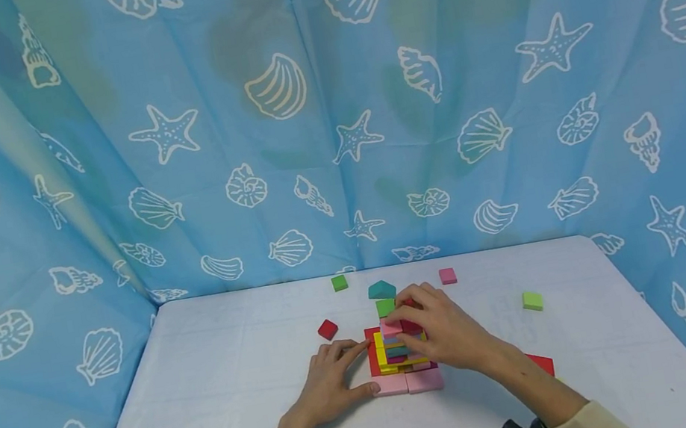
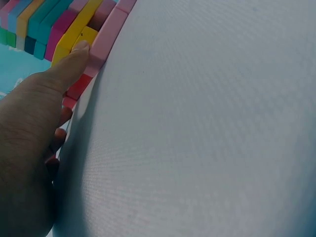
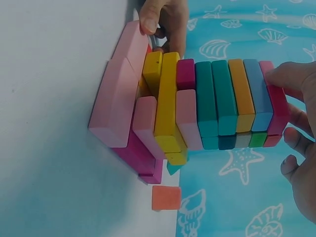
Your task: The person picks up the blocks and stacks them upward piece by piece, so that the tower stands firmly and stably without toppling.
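Observation:
A stepped tower of coloured blocks stands on a base of pink blocks and red blocks. Its layers are yellow, teal, orange and blue. At the top, my right hand reaches from the right and pinches a red block, thumb in front and fingers curled behind. A pink block lies beside it. Low on the left, my left hand rests with fingers spread, its thumb touching a pink base block and its index finger at the red one. Its other fingers are partly hidden.
Loose blocks lie around the tower: a red block, a green block, a pink block and a light green block. A teal block stands behind. Another red block shows past the right forearm.

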A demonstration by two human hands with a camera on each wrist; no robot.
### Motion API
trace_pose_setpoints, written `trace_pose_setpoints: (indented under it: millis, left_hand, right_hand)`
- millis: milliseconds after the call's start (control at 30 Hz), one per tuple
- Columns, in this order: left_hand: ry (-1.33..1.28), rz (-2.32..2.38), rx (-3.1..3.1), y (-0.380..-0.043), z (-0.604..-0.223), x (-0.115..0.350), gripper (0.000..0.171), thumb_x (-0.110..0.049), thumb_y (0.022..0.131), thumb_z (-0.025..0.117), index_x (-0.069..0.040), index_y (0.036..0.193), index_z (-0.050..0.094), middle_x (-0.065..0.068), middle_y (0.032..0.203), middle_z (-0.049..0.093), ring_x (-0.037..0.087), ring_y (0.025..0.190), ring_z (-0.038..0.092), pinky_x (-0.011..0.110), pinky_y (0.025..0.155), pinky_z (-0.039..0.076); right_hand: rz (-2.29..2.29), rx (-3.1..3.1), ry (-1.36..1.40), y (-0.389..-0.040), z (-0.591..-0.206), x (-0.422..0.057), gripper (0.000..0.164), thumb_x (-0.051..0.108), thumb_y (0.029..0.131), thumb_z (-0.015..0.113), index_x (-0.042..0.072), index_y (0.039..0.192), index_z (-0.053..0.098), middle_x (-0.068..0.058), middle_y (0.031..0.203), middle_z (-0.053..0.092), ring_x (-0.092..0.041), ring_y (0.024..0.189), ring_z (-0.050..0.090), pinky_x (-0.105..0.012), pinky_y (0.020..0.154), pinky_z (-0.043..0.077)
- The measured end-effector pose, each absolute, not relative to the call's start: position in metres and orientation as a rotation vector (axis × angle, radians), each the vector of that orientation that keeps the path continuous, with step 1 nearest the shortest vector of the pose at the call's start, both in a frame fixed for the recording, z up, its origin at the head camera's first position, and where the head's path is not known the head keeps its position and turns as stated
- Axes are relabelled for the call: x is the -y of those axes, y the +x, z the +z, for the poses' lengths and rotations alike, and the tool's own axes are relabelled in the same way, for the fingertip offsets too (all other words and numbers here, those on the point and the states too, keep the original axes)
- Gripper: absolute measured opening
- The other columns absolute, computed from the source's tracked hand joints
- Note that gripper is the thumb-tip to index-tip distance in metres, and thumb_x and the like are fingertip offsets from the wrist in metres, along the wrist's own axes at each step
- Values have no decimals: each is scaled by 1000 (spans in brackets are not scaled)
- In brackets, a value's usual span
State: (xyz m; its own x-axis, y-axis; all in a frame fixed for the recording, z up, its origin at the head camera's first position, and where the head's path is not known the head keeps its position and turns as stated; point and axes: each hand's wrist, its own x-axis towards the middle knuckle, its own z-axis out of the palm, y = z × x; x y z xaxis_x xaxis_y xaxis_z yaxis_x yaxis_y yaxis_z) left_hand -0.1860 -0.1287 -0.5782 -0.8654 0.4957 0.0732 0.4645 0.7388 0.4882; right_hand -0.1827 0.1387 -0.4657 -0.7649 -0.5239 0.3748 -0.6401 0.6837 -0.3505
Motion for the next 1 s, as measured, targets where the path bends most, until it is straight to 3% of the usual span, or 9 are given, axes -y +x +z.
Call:
trace_pose_setpoints:
  millis: [300,467,567,767,1000]
  left_hand:
    - [787,795,-2863,-185,-578,128,82,-71,82,65,-37,153,41,-3,144,47,19,131,38,45,101,39]
    - [780,798,-2864,-186,-579,128,83,-72,81,65,-38,153,41,-4,144,47,19,132,37,45,101,39]
    - [785,807,-2861,-186,-579,128,83,-71,82,65,-38,153,41,-4,144,47,19,132,37,45,101,39]
    - [785,797,-2860,-185,-578,128,82,-71,82,65,-38,153,41,-3,143,47,19,131,37,45,100,39]
    - [786,814,-2852,-185,-576,128,81,-70,82,66,-37,152,42,-4,143,47,19,130,37,44,100,39]
  right_hand:
    - [784,2639,854,-181,-458,-151,49,27,79,87,27,125,69,7,119,58,-11,113,52,-39,91,55]
    - [826,2677,723,-190,-456,-181,49,26,84,83,27,129,65,4,123,58,-18,119,53,-49,94,53]
    - [860,2717,614,-199,-462,-208,46,25,87,80,25,130,64,-1,126,58,-22,118,54,-52,92,54]
    - [858,2880,369,-211,-481,-264,50,29,90,76,15,135,60,-13,130,55,-31,109,57,-45,80,59]
    - [823,3024,221,-213,-502,-306,50,24,92,73,5,136,58,-26,133,50,-45,117,53,-54,84,57]
